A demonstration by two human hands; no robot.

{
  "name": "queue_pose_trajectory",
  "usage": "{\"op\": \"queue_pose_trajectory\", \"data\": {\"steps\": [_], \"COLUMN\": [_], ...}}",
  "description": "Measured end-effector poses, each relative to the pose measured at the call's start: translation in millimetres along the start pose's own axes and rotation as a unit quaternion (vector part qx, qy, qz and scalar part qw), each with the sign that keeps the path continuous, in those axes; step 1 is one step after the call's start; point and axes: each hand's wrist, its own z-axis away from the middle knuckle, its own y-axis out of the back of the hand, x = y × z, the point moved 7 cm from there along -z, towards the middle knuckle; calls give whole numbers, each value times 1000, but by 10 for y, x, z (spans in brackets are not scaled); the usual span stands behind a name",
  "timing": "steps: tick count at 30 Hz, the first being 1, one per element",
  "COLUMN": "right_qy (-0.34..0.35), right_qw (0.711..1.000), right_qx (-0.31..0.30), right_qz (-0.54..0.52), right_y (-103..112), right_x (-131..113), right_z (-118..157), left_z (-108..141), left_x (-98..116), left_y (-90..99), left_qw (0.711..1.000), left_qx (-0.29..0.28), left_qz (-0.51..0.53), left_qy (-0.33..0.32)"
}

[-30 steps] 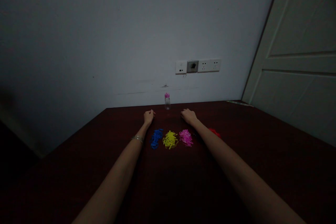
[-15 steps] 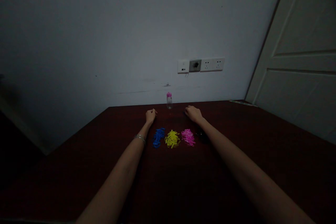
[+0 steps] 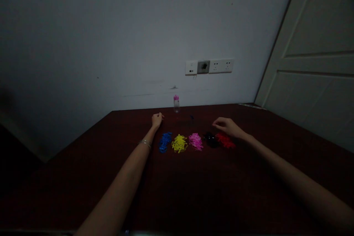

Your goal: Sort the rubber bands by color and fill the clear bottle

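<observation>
My left hand (image 3: 157,119) rests on the table beyond the blue pile, its fingers curled in; what they may hold is hidden. My right hand (image 3: 227,127) is just behind the black and red piles, fingertips drawn together, nothing visible in them. The piles of thin, band-like pieces lie in a row: blue (image 3: 165,142), yellow (image 3: 179,143), pink (image 3: 196,141), black (image 3: 211,139) and red (image 3: 225,140). A small dark blue piece (image 3: 191,117) lies by itself farther back. Near the wall stands a clear bottle (image 3: 176,104) with a pink top.
The dark red-brown table (image 3: 177,188) reaches back to a pale wall (image 3: 132,37). Sockets and switches (image 3: 209,66) are set in the wall above it. A panelled door (image 3: 312,59) is on the right. The light is dim.
My right hand has moved right and nearer, away from the small blue piece, which now shows on the table. The black and red piles have come into sight. My left hand stays put.
</observation>
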Motion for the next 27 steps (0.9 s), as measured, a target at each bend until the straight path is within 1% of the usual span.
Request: {"op": "queue_pose_trajectory", "data": {"steps": [2,4,9,12,14,17,20,22,25,27], "right_qy": [-15,-24,-32,-54,-70,-90,-123,-148,-179,-193], "right_qw": [1000,998,993,991,991,993,992,988,981,976], "right_qx": [-26,-55,-110,-120,-111,-74,-10,31,63,80], "right_qz": [-5,-12,-9,-8,-16,-28,-27,-26,-44,-53], "right_y": [50,89,127,135,165,252,356,398,384,363], "right_x": [-6,-26,-42,0,42,166,404,592,828,926], "right_z": [122,184,212,236,252,267,296,335,395,421], "left_z": [-3,-4,0,1,0,-3,-6,-8,-6,-1], "left_x": [2,5,9,13,12,6,17,42,71,74], "left_y": [3,8,16,22,24,19,-4,-37,-105,-141], "left_qw": [1000,1000,1000,1000,1000,1000,1000,1000,998,995], "left_qx": [2,3,-1,2,4,2,-5,-16,-46,-68], "left_qz": [2,6,16,20,21,17,4,-13,-38,-59], "left_qy": [-4,-6,1,-1,-1,4,-1,-17,-36,-33]}}
